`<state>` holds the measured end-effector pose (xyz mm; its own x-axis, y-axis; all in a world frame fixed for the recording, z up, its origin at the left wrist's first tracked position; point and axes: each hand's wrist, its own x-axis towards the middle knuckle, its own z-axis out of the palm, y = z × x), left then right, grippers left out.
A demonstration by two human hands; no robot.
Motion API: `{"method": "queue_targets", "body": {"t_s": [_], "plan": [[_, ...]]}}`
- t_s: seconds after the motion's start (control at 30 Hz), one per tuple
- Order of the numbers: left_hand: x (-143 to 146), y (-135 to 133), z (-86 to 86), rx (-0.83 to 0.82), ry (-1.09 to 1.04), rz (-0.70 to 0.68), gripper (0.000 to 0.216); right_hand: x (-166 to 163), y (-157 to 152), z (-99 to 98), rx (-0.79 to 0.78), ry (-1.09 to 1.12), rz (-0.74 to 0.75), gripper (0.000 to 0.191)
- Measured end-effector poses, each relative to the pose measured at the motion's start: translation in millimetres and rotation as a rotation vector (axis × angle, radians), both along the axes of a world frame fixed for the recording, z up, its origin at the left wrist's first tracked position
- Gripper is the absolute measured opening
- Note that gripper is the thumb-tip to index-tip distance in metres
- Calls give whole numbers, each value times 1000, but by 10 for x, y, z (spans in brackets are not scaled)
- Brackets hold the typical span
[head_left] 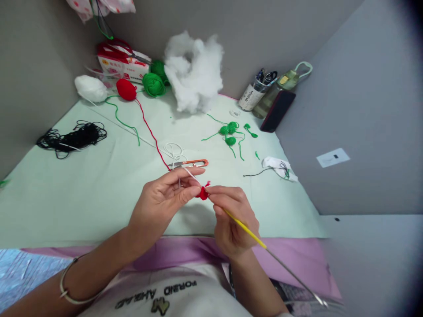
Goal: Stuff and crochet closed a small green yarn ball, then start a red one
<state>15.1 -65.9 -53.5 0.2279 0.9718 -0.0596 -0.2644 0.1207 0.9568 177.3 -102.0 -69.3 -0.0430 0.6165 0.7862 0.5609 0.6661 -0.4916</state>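
My left hand (165, 200) pinches a small red crochet piece (203, 193) between thumb and fingers, with red yarn (150, 130) and a white strand running over its fingers. My right hand (231, 218) is closed around a yellow-handled crochet hook (251, 233), its tip at the red piece. The red yarn leads back to a red ball (126, 89) at the far left of the pale green mat (82, 193).
Thread snips (190, 164) lie just beyond my hands. Farther back are green crochet bits (231, 132), a white stuffing pile (193, 70), green yarn (153, 83), a white ball (90, 88), black thread (71, 138), a phone (277, 111), a bottle (284, 86) and a jar (253, 94).
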Motion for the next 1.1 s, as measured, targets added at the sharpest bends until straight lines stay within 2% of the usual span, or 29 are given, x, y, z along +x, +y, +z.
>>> {"method": "queue_targets", "body": {"t_s": [0.13, 0.3, 0.47, 0.8, 1.1], "plan": [[29, -2, -7, -30, -26, -15, 34, -15, -2, 11, 6, -25, -21, 20], [60, 13, -16, 5, -1, 14, 33, -25, -10, -10, 26, -51, -26, 20], [85, 13, 24, -40, 24, 4, 38, -26, -14, -37, 69, -96, -59, 22], [63, -3, -31, 27, 33, 63, 18, -49, 19, -19, 66, -34, -81, 22], [90, -20, -56, -36, -48, 63, 21, -86, 35, -23, 72, 15, -100, 21]]}}
